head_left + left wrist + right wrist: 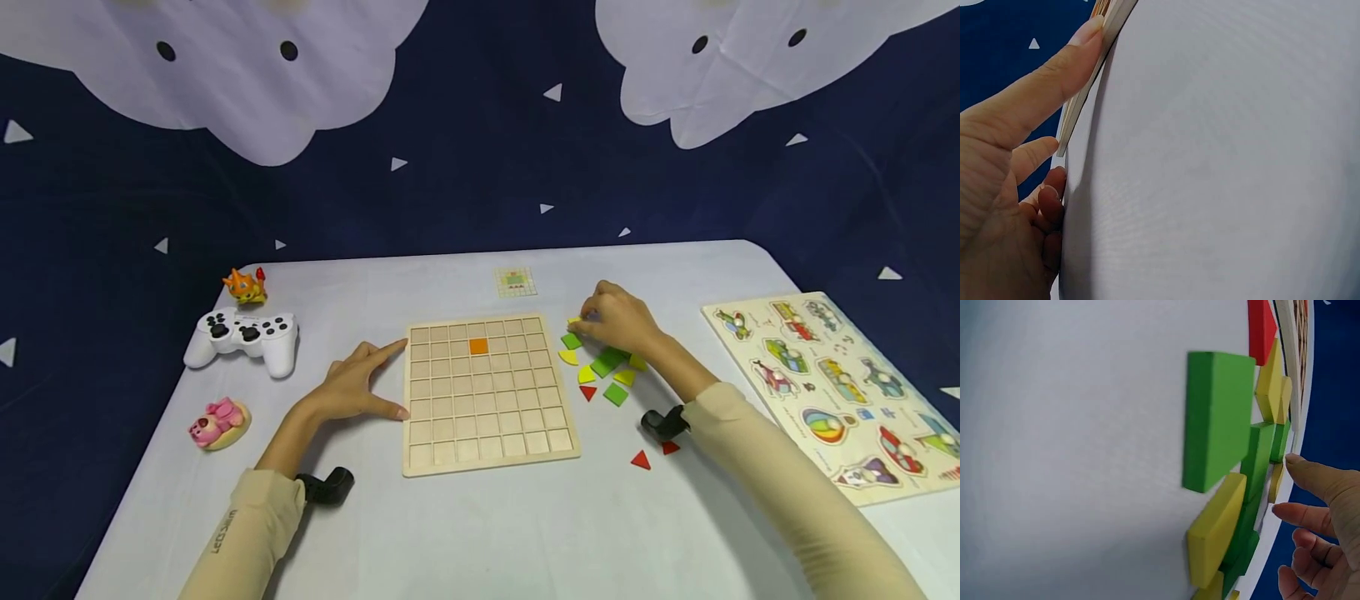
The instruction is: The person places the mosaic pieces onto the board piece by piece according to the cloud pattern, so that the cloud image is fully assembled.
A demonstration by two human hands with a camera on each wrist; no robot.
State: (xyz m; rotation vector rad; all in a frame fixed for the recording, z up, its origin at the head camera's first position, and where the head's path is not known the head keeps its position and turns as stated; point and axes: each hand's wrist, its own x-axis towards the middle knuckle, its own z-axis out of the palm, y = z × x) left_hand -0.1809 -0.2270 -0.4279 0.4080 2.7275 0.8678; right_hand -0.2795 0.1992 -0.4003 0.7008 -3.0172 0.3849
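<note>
With left hand (349,386) spread against the board (486,406), the right hand (621,318) is bracketing a yellow piece (1275,482), clamping unclear, likely light, stiff and best edge-pinched.

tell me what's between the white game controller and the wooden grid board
In the head view, the left hand lies between the white game controller and the wooden grid board, thumb at the board's edge.

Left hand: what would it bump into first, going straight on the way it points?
Probably the wooden grid board; the left hand seems to touch its left edge with outstretched fingers.
</note>
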